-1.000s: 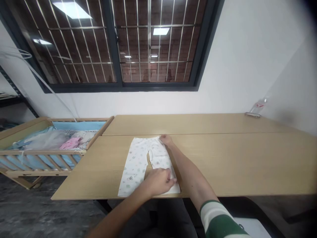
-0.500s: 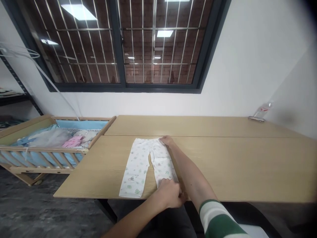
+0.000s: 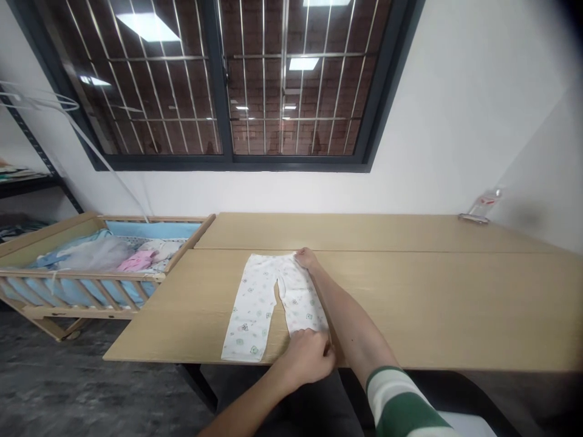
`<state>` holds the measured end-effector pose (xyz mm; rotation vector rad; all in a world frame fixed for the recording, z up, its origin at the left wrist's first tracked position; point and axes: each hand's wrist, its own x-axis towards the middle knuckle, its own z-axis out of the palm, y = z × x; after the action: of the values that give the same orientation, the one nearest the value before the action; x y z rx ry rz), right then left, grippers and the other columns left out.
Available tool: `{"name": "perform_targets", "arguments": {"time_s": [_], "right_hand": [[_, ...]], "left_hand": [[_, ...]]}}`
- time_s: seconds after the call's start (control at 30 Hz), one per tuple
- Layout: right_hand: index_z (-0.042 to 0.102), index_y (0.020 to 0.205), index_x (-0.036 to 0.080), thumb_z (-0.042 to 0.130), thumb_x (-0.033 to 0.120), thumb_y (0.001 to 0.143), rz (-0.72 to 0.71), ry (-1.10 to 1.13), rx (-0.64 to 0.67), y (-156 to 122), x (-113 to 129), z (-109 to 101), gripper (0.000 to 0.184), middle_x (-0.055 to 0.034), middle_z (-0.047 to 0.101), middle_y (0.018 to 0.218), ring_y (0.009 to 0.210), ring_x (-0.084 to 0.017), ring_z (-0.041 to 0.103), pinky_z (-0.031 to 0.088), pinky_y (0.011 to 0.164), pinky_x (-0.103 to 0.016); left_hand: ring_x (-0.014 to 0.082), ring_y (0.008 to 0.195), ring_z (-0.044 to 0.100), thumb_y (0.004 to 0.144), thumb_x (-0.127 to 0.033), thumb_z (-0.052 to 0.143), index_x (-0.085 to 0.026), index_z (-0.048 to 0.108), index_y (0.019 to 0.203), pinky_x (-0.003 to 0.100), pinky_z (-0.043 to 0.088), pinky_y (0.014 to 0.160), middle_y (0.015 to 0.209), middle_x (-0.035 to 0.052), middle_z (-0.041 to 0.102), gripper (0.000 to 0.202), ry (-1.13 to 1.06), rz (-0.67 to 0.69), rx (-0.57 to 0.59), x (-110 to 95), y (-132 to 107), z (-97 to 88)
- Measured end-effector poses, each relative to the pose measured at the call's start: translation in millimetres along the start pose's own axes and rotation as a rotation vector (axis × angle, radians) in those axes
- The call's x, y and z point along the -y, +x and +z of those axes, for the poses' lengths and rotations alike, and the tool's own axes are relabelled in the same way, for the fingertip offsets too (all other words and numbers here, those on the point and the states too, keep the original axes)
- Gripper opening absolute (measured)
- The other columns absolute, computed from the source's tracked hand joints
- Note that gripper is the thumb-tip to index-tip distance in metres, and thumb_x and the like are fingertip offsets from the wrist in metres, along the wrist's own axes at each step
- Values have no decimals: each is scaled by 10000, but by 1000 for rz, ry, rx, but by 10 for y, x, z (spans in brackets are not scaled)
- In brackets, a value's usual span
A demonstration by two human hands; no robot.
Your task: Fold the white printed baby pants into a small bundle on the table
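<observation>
White patterned trousers (image 3: 251, 306) are lying spread on the worktop (image 3: 432, 297), at the lower centre of the frame, with the waist facing the window (image 3: 226, 91) and the leg ends sitting at the near edge, presumably so that both ends are staying within easy reach. The right hand (image 3: 306, 258), its forearm running up from a striped sleeve (image 3: 405, 402) at the lower right, is pinching the right-hand corner of the waistband. The left hand (image 3: 310, 357), at bottom centre, is closing over the lower end of the same leg and is apparently grasping the hem, although its fingertips are hidden. Held at both ends, this outer side is probably being kept straight and flat; the other leg is lying free, seemingly needing no support. A cot (image 3: 91, 275) containing pink cloth (image 3: 136, 261) is standing at the left of the frame, well apart from the hands.
</observation>
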<state>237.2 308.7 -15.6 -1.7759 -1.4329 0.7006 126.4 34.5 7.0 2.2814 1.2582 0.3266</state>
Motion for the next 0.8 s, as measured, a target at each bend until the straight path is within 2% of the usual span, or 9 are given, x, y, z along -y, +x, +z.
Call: {"name": "perform_targets", "arguments": {"time_s": [0.07,0.17,0.27,0.37,0.53,0.8], "right_hand": [[613,833,166,680,175,757,15,64,8,0,52,-17,102,10,636,692,653,-125,598,451,606,-195],[594,836,172,724,186,755,37,165,42,0,181,1,153,12,621,662,618,-127,590,459,576,-200],[580,826,177,738,171,752,54,257,102,-6,376,92,175,29,585,592,545,-120,560,462,532,-209],[553,753,181,722,148,759,64,328,167,-14,599,233,172,43,537,539,499,-107,534,464,502,-206],[509,740,204,751,151,733,70,377,200,-67,866,484,248,57,523,534,498,-109,555,477,479,-201],[534,998,199,723,141,735,73,262,143,-224,969,950,329,58,568,601,508,-123,563,420,448,-204]], "left_hand": [[232,716,681,896,-311,454,-208,635,723,330,475,673,728,72,714,271,-265,-50,-73,32,-37,-2],[157,603,620,897,-333,460,-212,578,696,263,439,593,621,9,650,263,-708,-94,-158,118,-139,-50],[118,514,529,893,-399,510,-202,586,709,243,405,546,566,-17,603,280,-918,-116,-270,237,-315,-171],[96,453,459,907,-501,521,-191,601,717,235,355,489,546,-23,578,372,-974,-128,-347,349,-545,-329],[101,428,452,871,-613,536,-195,613,683,237,337,455,509,-21,561,465,-949,-212,-413,526,-947,-499],[115,436,458,859,-646,554,-199,596,634,241,345,477,480,-24,543,502,-852,-353,-539,1023,-1377,-414]]}}
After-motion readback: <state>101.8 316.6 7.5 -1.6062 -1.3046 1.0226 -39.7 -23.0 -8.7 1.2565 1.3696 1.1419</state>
